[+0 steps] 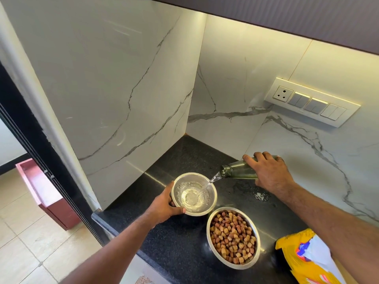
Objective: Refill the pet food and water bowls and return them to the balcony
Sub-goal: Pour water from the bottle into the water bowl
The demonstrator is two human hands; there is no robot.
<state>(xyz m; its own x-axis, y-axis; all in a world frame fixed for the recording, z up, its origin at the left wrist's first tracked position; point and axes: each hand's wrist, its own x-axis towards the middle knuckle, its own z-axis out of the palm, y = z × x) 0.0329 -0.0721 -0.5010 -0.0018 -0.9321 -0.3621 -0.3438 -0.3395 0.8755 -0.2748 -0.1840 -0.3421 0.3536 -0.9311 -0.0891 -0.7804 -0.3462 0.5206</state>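
A steel water bowl [209, 210] stands on the black counter [184, 160], with a shallow pool of water in it. My left hand [164, 206] grips its near-left rim. My right hand [270, 173] holds a dark green glass bottle [238, 171] tipped on its side, and a stream of water runs from its mouth into the bowl. Beside the water bowl, nearer to me, a second steel bowl [232, 238] is heaped with brown kibble.
A yellow pet food bag [303, 257] lies open at the counter's right front. A small puddle [260, 195] sits on the counter under my right wrist. A switch panel [311, 102] is on the marble wall. Left of the counter are a tiled floor and a red box [47, 193].
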